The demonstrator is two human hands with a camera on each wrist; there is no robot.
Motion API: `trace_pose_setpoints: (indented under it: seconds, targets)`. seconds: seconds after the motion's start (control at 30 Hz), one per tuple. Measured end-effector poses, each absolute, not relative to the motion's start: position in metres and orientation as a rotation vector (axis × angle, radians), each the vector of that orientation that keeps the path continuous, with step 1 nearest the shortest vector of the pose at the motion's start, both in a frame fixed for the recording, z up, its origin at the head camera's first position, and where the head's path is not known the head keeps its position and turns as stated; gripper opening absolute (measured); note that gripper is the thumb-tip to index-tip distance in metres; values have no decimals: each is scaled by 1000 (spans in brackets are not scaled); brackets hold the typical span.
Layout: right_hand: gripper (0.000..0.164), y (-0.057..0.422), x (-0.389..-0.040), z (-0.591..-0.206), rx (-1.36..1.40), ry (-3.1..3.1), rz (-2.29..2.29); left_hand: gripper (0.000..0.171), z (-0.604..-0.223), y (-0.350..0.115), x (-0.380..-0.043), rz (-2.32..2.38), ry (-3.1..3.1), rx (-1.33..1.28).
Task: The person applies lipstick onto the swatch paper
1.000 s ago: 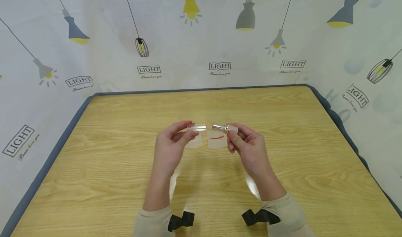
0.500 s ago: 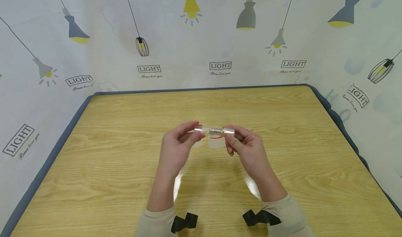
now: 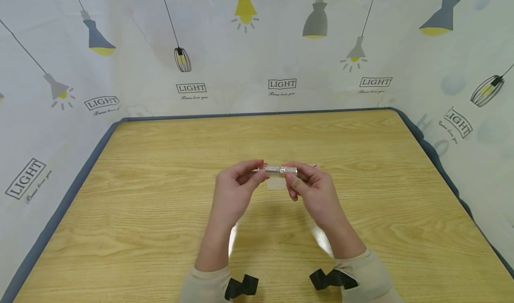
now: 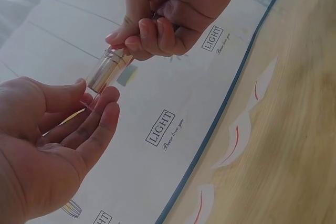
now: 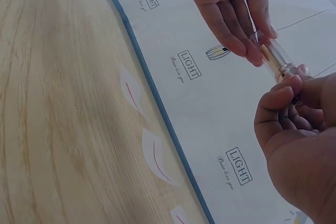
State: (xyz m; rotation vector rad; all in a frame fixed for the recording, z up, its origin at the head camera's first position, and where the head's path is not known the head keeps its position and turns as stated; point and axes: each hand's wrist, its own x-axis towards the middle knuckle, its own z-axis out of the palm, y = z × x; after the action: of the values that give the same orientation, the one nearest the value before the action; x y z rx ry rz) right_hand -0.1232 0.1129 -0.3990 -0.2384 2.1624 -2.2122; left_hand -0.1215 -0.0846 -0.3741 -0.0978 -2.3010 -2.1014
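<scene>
Above the middle of the table, both hands hold a lipstick (image 3: 290, 171) with a shiny metallic tube. My left hand (image 3: 237, 196) pinches its clear cap (image 4: 94, 81) between thumb and fingertips. The cap is around the lipstick's inner metal sleeve, seen through the clear wall in both wrist views. Opposite, my right hand (image 3: 317, 193) grips the base with thumb and curled fingers, which hide part of it. Beneath them on the table lies a white paper piece (image 3: 276, 184); in the left wrist view a paper piece (image 4: 234, 140) bears a red stroke.
The wood-grain table (image 3: 140, 182) has a blue edge along its sides. Behind it hangs a white backdrop (image 3: 225, 62) printed with lamps. More paper pieces with red strokes, such as one paper piece (image 5: 131, 90), lie in a row. Black straps (image 3: 242, 287) sit at the wrists.
My left hand has moved right, bringing the clear cap from apart from the lipstick to over its metal sleeve. My right hand has shifted slightly left.
</scene>
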Motion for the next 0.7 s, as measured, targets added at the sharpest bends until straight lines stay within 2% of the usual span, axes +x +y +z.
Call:
trace_pose_setpoints:
  seconds: [0.7]
  targets:
    - [29, 117, -128, -392, -34, 2220, -2114, 32, -383, -64, -133, -2133, -2239, -49]
